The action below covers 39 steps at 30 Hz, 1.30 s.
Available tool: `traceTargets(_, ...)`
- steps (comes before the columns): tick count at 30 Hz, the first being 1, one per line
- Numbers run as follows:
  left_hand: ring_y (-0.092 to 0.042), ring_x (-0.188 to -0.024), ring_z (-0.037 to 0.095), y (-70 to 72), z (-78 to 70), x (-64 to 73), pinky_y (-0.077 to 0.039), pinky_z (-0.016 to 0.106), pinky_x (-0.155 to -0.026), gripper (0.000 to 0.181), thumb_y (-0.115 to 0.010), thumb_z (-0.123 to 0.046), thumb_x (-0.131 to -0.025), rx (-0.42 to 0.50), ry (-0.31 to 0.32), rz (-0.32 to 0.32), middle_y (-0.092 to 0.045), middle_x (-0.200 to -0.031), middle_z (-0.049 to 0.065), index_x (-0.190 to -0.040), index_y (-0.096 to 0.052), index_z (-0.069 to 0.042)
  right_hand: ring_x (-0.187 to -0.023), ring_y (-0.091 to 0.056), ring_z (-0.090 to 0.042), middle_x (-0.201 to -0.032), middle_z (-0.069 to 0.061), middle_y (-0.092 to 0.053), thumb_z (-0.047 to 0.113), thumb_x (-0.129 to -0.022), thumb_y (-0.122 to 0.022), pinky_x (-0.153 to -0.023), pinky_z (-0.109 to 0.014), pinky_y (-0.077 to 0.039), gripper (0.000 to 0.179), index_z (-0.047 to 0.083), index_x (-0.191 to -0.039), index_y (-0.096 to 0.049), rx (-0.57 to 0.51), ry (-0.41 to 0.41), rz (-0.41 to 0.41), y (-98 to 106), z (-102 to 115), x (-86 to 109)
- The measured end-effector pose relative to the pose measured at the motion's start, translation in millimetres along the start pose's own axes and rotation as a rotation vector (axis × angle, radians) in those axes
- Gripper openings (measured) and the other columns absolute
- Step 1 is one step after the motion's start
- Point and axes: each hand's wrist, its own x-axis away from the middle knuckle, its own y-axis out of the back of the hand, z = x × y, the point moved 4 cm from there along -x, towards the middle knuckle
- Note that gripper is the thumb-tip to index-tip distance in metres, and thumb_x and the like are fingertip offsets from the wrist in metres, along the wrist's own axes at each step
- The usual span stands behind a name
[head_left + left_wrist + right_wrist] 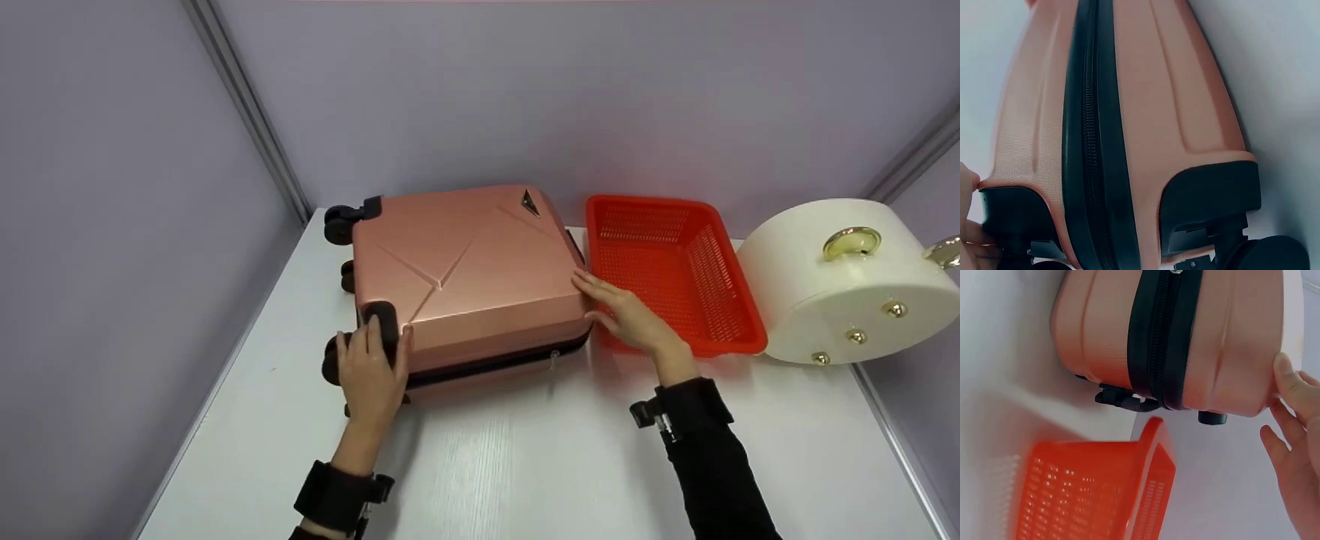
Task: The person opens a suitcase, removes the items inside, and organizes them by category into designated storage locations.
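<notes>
A rose-gold hard-shell suitcase (pixel 480 259) lies flat on its side, its black wheels (pixel 339 225) pointing left. My left hand (pixel 371 379) rests with extended fingers on the black corner guard at the near left wheel. In the left wrist view, its fingers (pixel 968 236) show only at the edge, beside that guard. At the near right corner, my right hand (pixel 626 319) touches the shell with straight fingers. The right wrist view shows its thumb (pixel 1289 377) against the shell, with the zipper (pixel 1165 337) and a black handle (pixel 1120 398) on the suitcase's sides.
Close to the suitcase's right side sits a red plastic basket (pixel 720 349). A white round case (pixel 810 262) with gold handles and studs stands at the far right. Grey wall panels (pixel 525 97) bound the white table (pixel 480 480) behind and at the sides.
</notes>
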Motion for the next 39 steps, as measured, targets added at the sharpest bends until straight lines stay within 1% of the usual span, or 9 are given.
traceTargets(4,-0.054,-0.09,0.037,1.2,-9.0,3.9,-0.029,0.052,-0.094,0.055,-0.058,-0.037,-0.083,-0.013,-0.032,0.011,-0.057,-0.093,0.024,-0.11,-0.054,0.011,-0.125,-0.032,-0.022,-0.141,-0.005,-0.03,0.004,-0.08,-0.062,-0.096,-0.036,-0.032,0.061,0.01,-0.135,-0.036,-0.001,-0.028,-0.024,4,-5,0.6)
traceTargets(6,-0.054,-0.089,0.038,2.0,-10.8,4.8,-0.03,0.051,-0.093,0.059,-0.06,-0.039,-0.081,-0.022,-0.048,0.018,-0.056,-0.093,0.024,-0.111,-0.053,0.011,-0.123,-0.035,-0.024,-0.14,-0.008,-0.033,0.003,-0.081,-0.062,-0.095,-0.038,-0.033,0.058,0.008,-0.134,-0.039,0.005,-0.046,-0.106,1,-4,4.8)
traceTargets(9,-0.053,-0.089,0.038,2.9,-10.6,6.6,-0.031,0.051,-0.093,0.066,-0.063,-0.044,-0.077,-0.035,-0.067,0.035,-0.055,-0.092,0.024,-0.113,-0.052,0.011,-0.114,-0.046,-0.026,-0.128,-0.013,-0.046,0.0,-0.08,-0.062,-0.091,-0.037,-0.038,0.046,0.003,-0.125,-0.049,-0.003,-0.078,-0.382,-9,2,18.0)
traceTargets(12,-0.053,-0.089,0.038,4.2,-9.8,8.3,-0.031,0.052,-0.093,0.07,-0.065,-0.045,-0.074,-0.044,-0.079,0.045,-0.055,-0.093,0.023,-0.114,-0.051,0.011,-0.09,-0.058,-0.023,-0.103,-0.013,-0.061,-0.001,-0.08,-0.063,-0.074,-0.027,-0.047,0.027,-0.002,-0.107,-0.06,-0.024,-0.137,-0.693,-32,9,39.0)
traceTargets(14,-0.053,-0.089,0.038,4.9,-9.5,8.7,-0.03,0.051,-0.093,0.07,-0.065,-0.045,-0.075,-0.049,-0.08,0.052,-0.054,-0.093,0.023,-0.115,-0.05,0.011,-0.073,-0.06,-0.02,-0.087,-0.01,-0.063,0.001,-0.08,-0.063,-0.061,-0.022,-0.047,0.016,-0.002,-0.095,-0.062,-0.057,-0.207,-0.797,-53,11,51.8)
traceTargets(17,-0.052,-0.091,0.038,4.9,-10.0,8.3,-0.03,0.051,-0.094,0.07,-0.064,-0.045,-0.076,-0.041,-0.08,0.053,-0.054,-0.094,0.024,-0.116,-0.049,0.01,-0.062,-0.058,-0.017,-0.076,-0.006,-0.063,0.009,-0.081,-0.064,-0.053,-0.021,-0.046,0.011,0.001,-0.088,-0.062,-0.148,-0.346,-0.775,-85,8,63.9)
traceTargets(22,-0.052,-0.091,0.038,3.3,-11.9,7.7,-0.03,0.051,-0.094,0.069,-0.064,-0.044,-0.076,-0.03,-0.083,0.055,-0.054,-0.094,0.023,-0.116,-0.049,0.011,-0.068,-0.061,-0.021,-0.078,-0.008,-0.064,0.018,-0.08,-0.067,-0.06,-0.027,-0.049,0.02,0.001,-0.088,-0.062,-0.305,-0.499,-0.648,-119,4,68.9)
traceTargets(33,-0.052,-0.092,0.037,1.3,-14.0,7.7,-0.029,0.05,-0.095,0.069,-0.062,-0.045,-0.078,-0.051,-0.077,0.075,-0.054,-0.096,0.023,-0.117,-0.049,0.01,-0.064,-0.063,-0.026,-0.074,-0.014,-0.065,0.004,-0.081,-0.062,-0.058,-0.031,-0.051,0.01,-0.005,-0.084,-0.06,-0.39,-0.453,-0.675,-133,12,65.7)
traceTargets(39,-0.052,-0.091,0.037,0.7,-14.2,7.5,-0.03,0.051,-0.094,0.07,-0.06,-0.047,-0.078,-0.061,-0.078,0.059,-0.054,-0.095,0.023,-0.117,-0.049,0.01,-0.059,-0.061,-0.018,-0.069,-0.008,-0.064,-0.004,-0.08,-0.06,-0.054,-0.027,-0.049,0.003,-0.004,-0.083,-0.061,-0.198,-0.42,-0.686,-127,21,66.6)
